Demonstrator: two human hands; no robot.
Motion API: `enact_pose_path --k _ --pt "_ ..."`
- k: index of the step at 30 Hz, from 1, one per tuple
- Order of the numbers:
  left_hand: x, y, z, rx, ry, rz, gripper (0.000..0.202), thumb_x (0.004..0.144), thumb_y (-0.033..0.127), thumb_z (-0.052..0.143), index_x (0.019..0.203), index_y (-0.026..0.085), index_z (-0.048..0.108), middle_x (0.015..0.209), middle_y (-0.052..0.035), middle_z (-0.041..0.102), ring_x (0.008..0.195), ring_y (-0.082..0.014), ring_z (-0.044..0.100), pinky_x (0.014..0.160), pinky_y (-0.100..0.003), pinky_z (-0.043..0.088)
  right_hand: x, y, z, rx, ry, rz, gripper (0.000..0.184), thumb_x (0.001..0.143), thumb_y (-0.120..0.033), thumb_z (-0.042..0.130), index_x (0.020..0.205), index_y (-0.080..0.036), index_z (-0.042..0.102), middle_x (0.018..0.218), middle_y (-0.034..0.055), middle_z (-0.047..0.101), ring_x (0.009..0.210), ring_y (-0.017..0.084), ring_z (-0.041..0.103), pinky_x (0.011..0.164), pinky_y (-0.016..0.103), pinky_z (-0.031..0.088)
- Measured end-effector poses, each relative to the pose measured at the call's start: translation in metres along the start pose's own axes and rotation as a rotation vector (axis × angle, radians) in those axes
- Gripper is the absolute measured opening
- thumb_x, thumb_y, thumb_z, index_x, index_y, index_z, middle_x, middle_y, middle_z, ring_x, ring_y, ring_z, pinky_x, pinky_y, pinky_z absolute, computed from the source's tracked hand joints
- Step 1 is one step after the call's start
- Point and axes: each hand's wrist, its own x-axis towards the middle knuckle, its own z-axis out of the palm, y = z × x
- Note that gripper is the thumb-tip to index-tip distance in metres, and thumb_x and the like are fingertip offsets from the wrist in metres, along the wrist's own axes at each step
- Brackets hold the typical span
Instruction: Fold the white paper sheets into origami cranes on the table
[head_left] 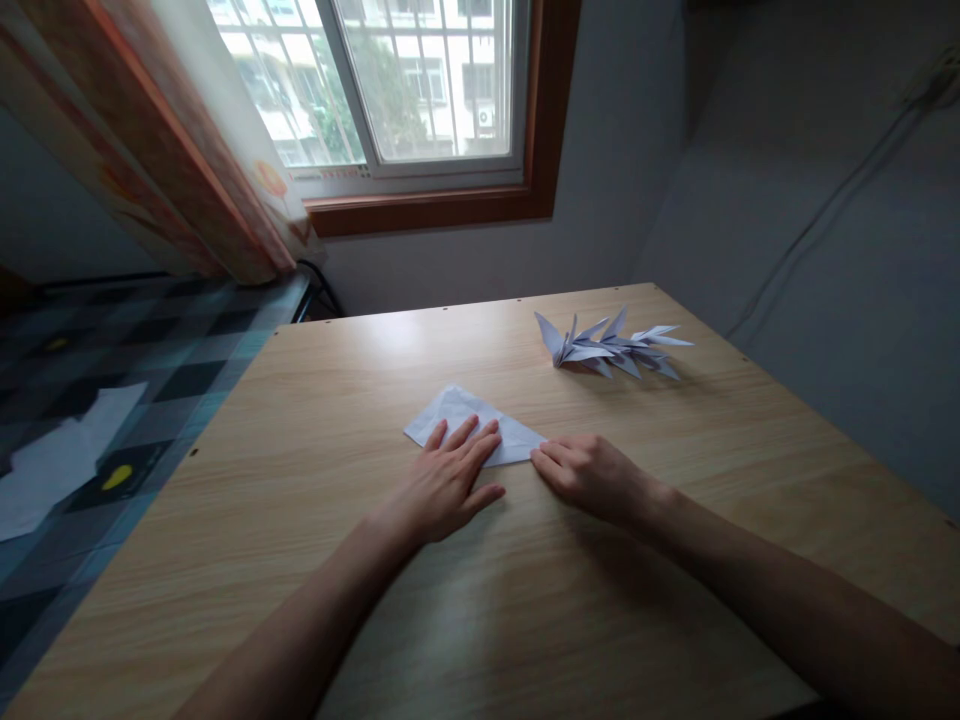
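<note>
A white sheet of paper [451,403], folded into a kite-like shape with a long point toward the right, lies flat on the wooden table [315,580]. Spread fingers of my left hand [454,480] rest on its middle and cover part of its near edge. At the right tip, my right hand [585,468] is closed, with thumb and fingers pinching the paper's corner. Farther back to the right sits a row of folded paper cranes [607,350], their wings overlapping.
A bed with a checked cover [172,400] adjoins the table on the left, and loose white paper [67,450] lies on it. Beyond the table's far edge are a wall and a barred window [427,80] with a curtain [187,140]. A cable [817,220] runs down the right wall.
</note>
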Motion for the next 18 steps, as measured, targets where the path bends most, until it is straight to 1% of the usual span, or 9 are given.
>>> enact_pose_path --k 2,4,5,7,9,11,13,16,18 --pt "0.000 0.003 -0.002 0.034 0.071 0.034 0.050 0.095 0.050 0.047 0.134 0.019 0.049 0.150 -0.0102 0.045 0.141 -0.0313 0.036 0.114 -0.053 0.025 0.000 0.001 0.001 -0.028 0.099 -0.018 0.019 0.092 -0.007 0.048 0.082 -0.013 0.063 0.073 0.0072 0.066 0.066 0.017 0.061 0.058 0.027 0.046" --pt "-0.001 0.006 -0.005 0.108 0.179 0.091 0.038 0.095 0.043 0.050 0.122 0.017 0.057 0.141 -0.0112 0.055 0.132 -0.0316 0.046 0.109 -0.052 0.032 -0.001 -0.001 0.000 -0.053 0.262 -0.035 0.018 0.093 -0.009 0.049 0.086 -0.013 0.064 0.073 0.0064 0.066 0.065 0.016 0.060 0.057 0.027 0.045" --pt "-0.001 0.007 -0.006 0.153 0.238 0.120 0.030 0.095 0.037 0.050 0.115 0.017 0.061 0.132 -0.0112 0.061 0.124 -0.0304 0.053 0.105 -0.050 0.037 -0.002 -0.002 -0.001 -0.057 0.349 -0.041 0.016 0.093 -0.009 0.049 0.091 -0.013 0.065 0.075 0.0064 0.067 0.067 0.017 0.060 0.059 0.028 0.047" --pt "-0.003 0.010 -0.009 0.215 0.359 0.149 0.020 0.095 0.026 0.049 0.101 0.017 0.066 0.107 -0.0104 0.070 0.100 -0.0256 0.063 0.090 -0.043 0.046 -0.003 -0.006 -0.003 -0.030 0.505 -0.030 0.017 0.093 -0.010 0.051 0.102 -0.015 0.064 0.085 0.0067 0.069 0.076 0.017 0.062 0.066 0.030 0.051" --pt "-0.005 0.013 -0.011 0.177 0.474 0.140 0.019 0.094 0.021 0.050 0.094 0.016 0.068 0.083 -0.0080 0.069 0.079 -0.0210 0.062 0.075 -0.037 0.049 -0.005 -0.010 -0.004 0.038 0.633 0.053 0.027 0.091 -0.010 0.054 0.115 -0.021 0.060 0.101 0.0075 0.068 0.094 0.021 0.063 0.079 0.034 0.054" --pt "-0.006 0.016 -0.012 0.001 0.604 0.089 0.017 0.092 0.022 0.053 0.094 0.017 0.069 0.075 -0.0057 0.066 0.069 -0.0174 0.059 0.067 -0.032 0.049 -0.008 -0.012 -0.003 0.122 0.736 0.158 0.043 0.087 -0.011 0.058 0.126 -0.027 0.053 0.119 0.0091 0.061 0.114 0.027 0.056 0.092 0.043 0.053" --pt "-0.005 0.020 -0.013 -0.271 0.732 -0.014 0.014 0.090 0.024 0.058 0.089 0.018 0.071 0.073 -0.0032 0.066 0.063 -0.0134 0.058 0.061 -0.027 0.047 -0.011 -0.010 0.001 0.176 0.755 0.172 0.056 0.083 -0.014 0.063 0.134 -0.031 0.047 0.134 0.0102 0.051 0.129 0.032 0.046 0.099 0.052 0.049" --pt "0.000 0.023 -0.014 -0.743 0.854 -0.248 0.012 0.080 0.026 0.071 0.072 0.018 0.070 0.061 0.0017 0.065 0.053 -0.0101 0.054 0.052 -0.023 0.044 -0.013 -0.006 0.007 0.154 0.635 0.045 0.059 0.082 -0.021 0.068 0.135 -0.033 0.045 0.148 0.0098 0.037 0.139 0.035 0.034 0.106 0.059 0.041" --pt "0.005 0.024 -0.015 -1.074 0.891 -0.371 0.014 0.070 0.027 0.079 0.070 0.017 0.070 0.061 0.0020 0.067 0.053 -0.0111 0.057 0.051 -0.023 0.047 -0.012 -0.005 0.009 0.099 0.582 -0.009 0.055 0.083 -0.022 0.068 0.132 -0.032 0.046 0.150 0.0099 0.034 0.144 0.034 0.026 0.111 0.061 0.035"
